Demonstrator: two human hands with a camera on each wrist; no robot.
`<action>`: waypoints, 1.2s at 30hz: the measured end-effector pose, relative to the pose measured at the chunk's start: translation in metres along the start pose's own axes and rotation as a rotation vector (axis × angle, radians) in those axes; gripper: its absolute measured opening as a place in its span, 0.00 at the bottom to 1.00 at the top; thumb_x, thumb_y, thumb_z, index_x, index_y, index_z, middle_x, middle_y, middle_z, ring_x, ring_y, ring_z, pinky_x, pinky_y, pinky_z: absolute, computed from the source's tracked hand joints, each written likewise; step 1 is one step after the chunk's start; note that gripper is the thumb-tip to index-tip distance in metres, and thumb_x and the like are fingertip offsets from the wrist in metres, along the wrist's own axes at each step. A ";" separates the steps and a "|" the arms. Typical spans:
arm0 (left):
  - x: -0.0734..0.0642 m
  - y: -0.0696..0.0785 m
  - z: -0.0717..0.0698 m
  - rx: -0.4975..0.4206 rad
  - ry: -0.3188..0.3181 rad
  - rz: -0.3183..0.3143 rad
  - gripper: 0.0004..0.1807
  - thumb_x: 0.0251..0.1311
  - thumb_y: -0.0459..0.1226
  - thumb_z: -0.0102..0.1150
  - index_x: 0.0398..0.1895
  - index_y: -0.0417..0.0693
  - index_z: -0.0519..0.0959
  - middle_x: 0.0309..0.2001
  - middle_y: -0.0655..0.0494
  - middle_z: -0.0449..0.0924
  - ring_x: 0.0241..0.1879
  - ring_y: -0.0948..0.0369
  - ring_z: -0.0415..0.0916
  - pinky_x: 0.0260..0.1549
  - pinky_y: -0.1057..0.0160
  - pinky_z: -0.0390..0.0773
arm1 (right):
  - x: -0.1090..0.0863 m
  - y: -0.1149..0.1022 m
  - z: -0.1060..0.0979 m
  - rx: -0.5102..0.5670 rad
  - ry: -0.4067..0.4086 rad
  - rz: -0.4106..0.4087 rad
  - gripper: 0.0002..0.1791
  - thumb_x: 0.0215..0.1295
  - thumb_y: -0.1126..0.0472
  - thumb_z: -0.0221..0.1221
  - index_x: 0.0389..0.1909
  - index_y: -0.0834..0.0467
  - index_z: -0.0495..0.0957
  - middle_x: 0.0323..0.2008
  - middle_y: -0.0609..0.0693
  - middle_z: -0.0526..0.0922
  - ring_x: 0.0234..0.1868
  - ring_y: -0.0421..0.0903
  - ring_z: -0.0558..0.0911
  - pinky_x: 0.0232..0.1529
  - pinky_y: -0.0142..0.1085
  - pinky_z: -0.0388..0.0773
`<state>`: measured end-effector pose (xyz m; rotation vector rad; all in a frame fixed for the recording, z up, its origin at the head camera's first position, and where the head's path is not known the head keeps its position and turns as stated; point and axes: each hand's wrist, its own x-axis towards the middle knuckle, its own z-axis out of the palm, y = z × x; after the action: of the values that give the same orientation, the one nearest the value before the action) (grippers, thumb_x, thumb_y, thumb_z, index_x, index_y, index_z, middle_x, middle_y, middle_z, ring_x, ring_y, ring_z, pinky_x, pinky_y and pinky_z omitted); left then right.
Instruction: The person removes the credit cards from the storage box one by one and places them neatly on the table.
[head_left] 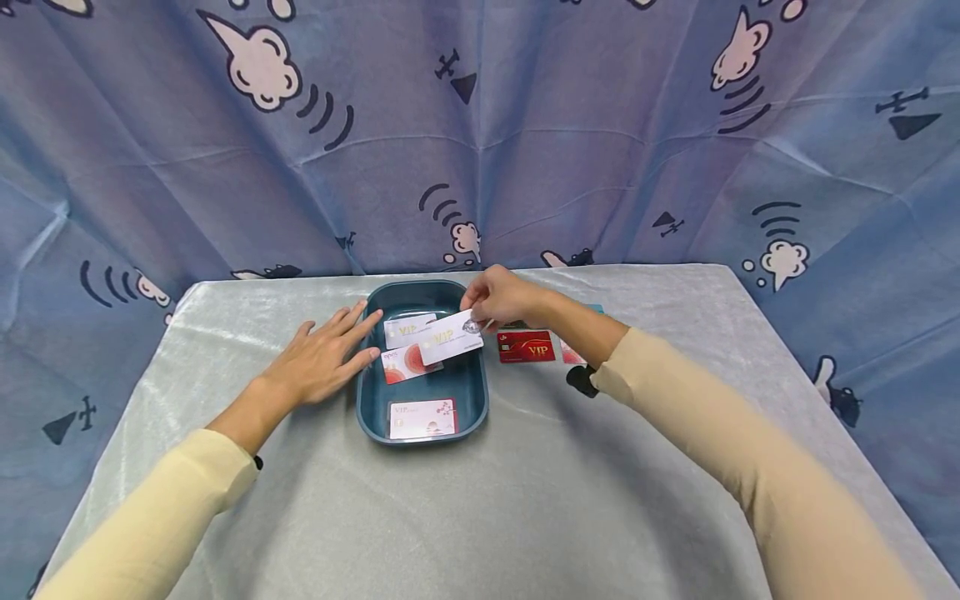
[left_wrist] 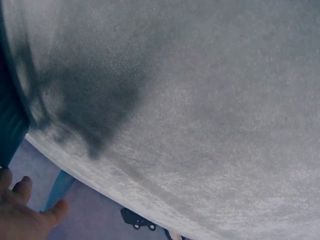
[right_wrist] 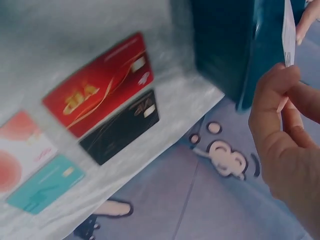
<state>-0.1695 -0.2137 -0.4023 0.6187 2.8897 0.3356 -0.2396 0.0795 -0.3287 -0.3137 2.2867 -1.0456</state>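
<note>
Sleeves [head_left: 750,458] overhang silvery cloth [head_left: 540,492] (blue curtain [head_left: 555,167] behind), right fingers [head_left: 482,289] pinching a white card [head_left: 452,339], left fingers [head_left: 363,327] spread.

Cards [head_left: 422,420] lie in the tray [head_left: 442,388], other cards [head_left: 527,347] rightward.

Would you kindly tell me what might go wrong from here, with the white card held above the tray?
The right hand pinches the white card by one end, so it might slip and land overlapping the orange-patterned card below. The left hand reaches over the edge of the tray, so a careless push could shift it. The right wrist may brush the red card lying on the table.
</note>
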 end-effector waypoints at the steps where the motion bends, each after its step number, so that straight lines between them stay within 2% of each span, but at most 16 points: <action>1: 0.000 0.000 0.000 -0.002 0.001 0.001 0.36 0.76 0.58 0.38 0.81 0.58 0.48 0.81 0.50 0.39 0.77 0.44 0.44 0.65 0.27 0.47 | -0.002 0.002 -0.004 -0.004 0.002 0.006 0.07 0.67 0.73 0.56 0.43 0.67 0.80 0.42 0.60 0.81 0.37 0.50 0.80 0.40 0.41 0.84; 8: 0.001 0.000 0.000 0.002 -0.007 -0.004 0.36 0.75 0.58 0.39 0.81 0.59 0.47 0.80 0.50 0.40 0.77 0.45 0.44 0.65 0.27 0.46 | -0.016 0.016 -0.026 0.007 -0.016 0.060 0.08 0.68 0.73 0.56 0.46 0.68 0.79 0.45 0.61 0.80 0.38 0.51 0.79 0.42 0.42 0.83; 15: 0.001 -0.001 0.000 0.001 -0.008 -0.010 0.37 0.75 0.58 0.39 0.81 0.59 0.47 0.80 0.49 0.40 0.77 0.44 0.44 0.65 0.27 0.47 | -0.024 0.032 -0.041 -0.002 -0.025 0.027 0.09 0.68 0.73 0.55 0.47 0.70 0.77 0.45 0.63 0.81 0.38 0.51 0.80 0.38 0.37 0.83; 19: 0.001 -0.001 0.000 0.000 -0.007 -0.011 0.37 0.75 0.58 0.39 0.81 0.59 0.48 0.80 0.49 0.40 0.77 0.44 0.44 0.65 0.27 0.46 | -0.029 0.036 -0.046 -0.012 -0.016 0.037 0.08 0.68 0.73 0.55 0.46 0.69 0.78 0.43 0.61 0.81 0.37 0.51 0.79 0.38 0.37 0.83; 26: 0.000 0.000 0.001 -0.006 -0.007 -0.016 0.37 0.75 0.58 0.40 0.81 0.58 0.48 0.80 0.49 0.40 0.77 0.43 0.44 0.66 0.27 0.46 | -0.037 0.047 -0.053 -0.007 -0.038 0.051 0.08 0.69 0.73 0.53 0.47 0.70 0.76 0.42 0.60 0.80 0.39 0.52 0.79 0.46 0.44 0.81; 31: 0.000 0.000 0.001 -0.004 0.000 -0.012 0.36 0.75 0.57 0.39 0.81 0.58 0.48 0.80 0.48 0.41 0.77 0.43 0.45 0.65 0.27 0.46 | -0.041 0.060 -0.057 0.003 -0.051 0.032 0.09 0.68 0.75 0.53 0.46 0.71 0.75 0.36 0.57 0.79 0.37 0.50 0.78 0.41 0.41 0.81; 36: 0.000 0.000 0.000 -0.003 -0.006 -0.012 0.37 0.75 0.58 0.39 0.81 0.58 0.48 0.80 0.48 0.40 0.77 0.43 0.44 0.65 0.27 0.46 | -0.043 0.072 -0.056 0.014 -0.058 0.048 0.08 0.66 0.76 0.53 0.45 0.72 0.75 0.35 0.57 0.79 0.35 0.49 0.78 0.38 0.39 0.81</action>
<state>-0.1700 -0.2137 -0.4026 0.6006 2.8851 0.3358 -0.2371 0.1799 -0.3355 -0.2786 2.2232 -1.0151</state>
